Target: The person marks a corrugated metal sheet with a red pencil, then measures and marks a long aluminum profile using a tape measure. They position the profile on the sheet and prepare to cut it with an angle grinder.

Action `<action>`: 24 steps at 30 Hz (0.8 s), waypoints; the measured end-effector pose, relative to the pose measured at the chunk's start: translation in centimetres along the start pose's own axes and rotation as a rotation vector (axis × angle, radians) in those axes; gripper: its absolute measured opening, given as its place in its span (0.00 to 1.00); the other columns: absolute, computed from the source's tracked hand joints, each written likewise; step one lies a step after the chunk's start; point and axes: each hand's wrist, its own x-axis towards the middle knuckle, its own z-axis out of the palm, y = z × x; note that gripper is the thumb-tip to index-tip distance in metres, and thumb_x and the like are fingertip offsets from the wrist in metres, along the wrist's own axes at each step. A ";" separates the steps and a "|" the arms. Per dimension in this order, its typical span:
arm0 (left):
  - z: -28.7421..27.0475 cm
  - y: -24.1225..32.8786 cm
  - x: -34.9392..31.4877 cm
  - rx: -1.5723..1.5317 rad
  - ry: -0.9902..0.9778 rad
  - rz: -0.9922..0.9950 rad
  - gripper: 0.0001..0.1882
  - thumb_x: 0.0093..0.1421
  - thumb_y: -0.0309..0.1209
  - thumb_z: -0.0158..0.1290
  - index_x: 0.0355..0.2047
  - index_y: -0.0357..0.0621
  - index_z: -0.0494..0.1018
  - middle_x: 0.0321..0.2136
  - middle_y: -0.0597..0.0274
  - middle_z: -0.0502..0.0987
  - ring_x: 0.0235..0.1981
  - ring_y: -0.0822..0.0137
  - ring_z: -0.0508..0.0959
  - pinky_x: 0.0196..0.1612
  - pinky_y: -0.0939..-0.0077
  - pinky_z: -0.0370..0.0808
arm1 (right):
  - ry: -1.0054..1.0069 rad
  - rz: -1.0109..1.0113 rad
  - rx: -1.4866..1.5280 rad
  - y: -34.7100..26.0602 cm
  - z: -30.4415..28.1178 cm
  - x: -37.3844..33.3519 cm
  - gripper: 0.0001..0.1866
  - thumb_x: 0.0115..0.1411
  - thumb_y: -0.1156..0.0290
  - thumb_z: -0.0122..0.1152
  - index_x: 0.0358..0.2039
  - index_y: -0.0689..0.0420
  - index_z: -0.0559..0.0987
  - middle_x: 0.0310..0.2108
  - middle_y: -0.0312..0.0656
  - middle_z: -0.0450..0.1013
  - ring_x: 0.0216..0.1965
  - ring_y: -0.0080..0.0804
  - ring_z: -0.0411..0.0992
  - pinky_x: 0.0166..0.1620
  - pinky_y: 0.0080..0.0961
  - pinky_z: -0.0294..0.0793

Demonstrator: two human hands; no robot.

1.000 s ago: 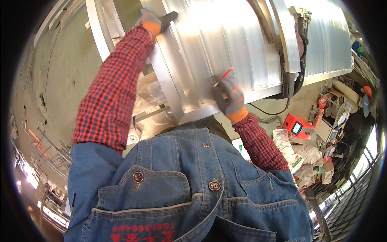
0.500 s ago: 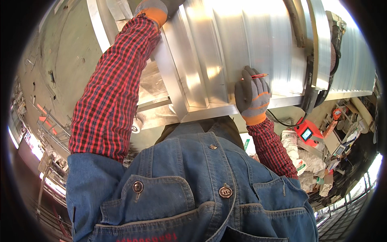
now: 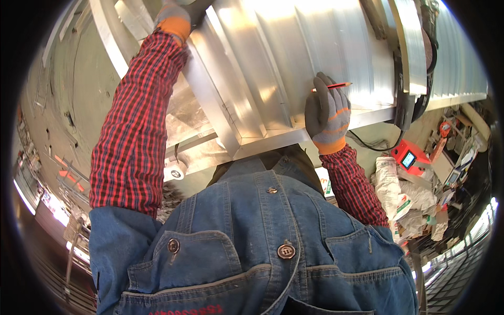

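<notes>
My right hand (image 3: 331,113), in a grey glove with orange bands and cuff, lies over a ribbed metal panel (image 3: 294,68). A red-and-black pencil (image 3: 338,86) runs crosswise between its curled fingers, its sharpened tip pointing right. Stretched far forward, my left hand (image 3: 181,16) wears a matching glove and is at the top edge of the picture, by the far end of a bare metal bar (image 3: 210,100). Its fingers are cut off from sight, so whether it grips the bar does not show. Small dark marks show on this bar.
At the right, a black clamp-like part (image 3: 404,107) with a cable sits against the panel's near rail (image 3: 273,143). Beyond it stands a red box with a lit screen (image 3: 408,158), beside white sacks (image 3: 387,181) and clutter. A white roll (image 3: 175,170) lies below the frame.
The panel and surroundings have shifted a little left in the view. My left hand has shifted left, and my right hand slightly upward over the panel, still with the pencil.
</notes>
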 end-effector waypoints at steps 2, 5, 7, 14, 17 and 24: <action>0.1 -0.3 0.6 -0.163 -0.063 -0.129 0.64 0.57 0.63 0.76 0.73 0.26 0.55 0.60 0.35 0.73 0.60 0.49 0.77 0.64 0.60 0.77 | -0.005 0.046 0.012 -0.3 -0.2 -0.1 0.21 0.63 0.81 0.67 0.58 0.66 0.82 0.56 0.62 0.83 0.53 0.65 0.82 0.57 0.55 0.83; 0.7 -1.2 1.8 -0.436 -0.213 -0.307 0.58 0.50 0.66 0.80 0.59 0.30 0.65 0.41 0.51 0.79 0.42 0.60 0.79 0.51 0.62 0.80 | 0.065 0.051 0.056 0.1 -0.4 -0.2 0.22 0.61 0.85 0.67 0.56 0.68 0.82 0.55 0.64 0.83 0.54 0.67 0.82 0.57 0.55 0.83; 1.4 -2.7 2.8 -0.376 -0.128 -0.207 0.52 0.53 0.63 0.79 0.58 0.31 0.68 0.37 0.53 0.81 0.38 0.62 0.80 0.47 0.65 0.80 | 0.121 0.053 0.071 0.4 -0.1 -0.3 0.21 0.60 0.84 0.67 0.56 0.67 0.83 0.55 0.63 0.83 0.52 0.66 0.83 0.56 0.55 0.84; 0.5 -11.0 9.0 0.442 -0.085 0.363 0.35 0.70 0.22 0.54 0.72 0.74 0.79 0.43 0.52 0.77 0.38 0.58 0.82 0.45 0.65 0.82 | 0.194 0.171 0.100 0.5 0.1 -0.8 0.24 0.57 0.82 0.70 0.56 0.62 0.84 0.54 0.56 0.84 0.51 0.61 0.83 0.53 0.52 0.84; 0.0 -13.3 10.7 0.212 -0.112 0.442 0.33 0.70 0.23 0.56 0.73 0.66 0.79 0.37 0.55 0.76 0.33 0.62 0.79 0.39 0.66 0.79 | 0.225 0.156 0.104 0.7 -0.2 -1.1 0.24 0.57 0.85 0.69 0.56 0.63 0.83 0.55 0.57 0.84 0.48 0.60 0.84 0.50 0.49 0.84; -0.8 -13.0 10.1 0.459 0.071 0.961 0.31 0.71 0.24 0.63 0.74 0.52 0.78 0.31 0.63 0.76 0.26 0.69 0.75 0.29 0.72 0.73 | 0.252 0.166 0.118 0.8 0.1 -1.5 0.24 0.59 0.85 0.69 0.58 0.63 0.82 0.56 0.57 0.84 0.47 0.59 0.84 0.50 0.47 0.84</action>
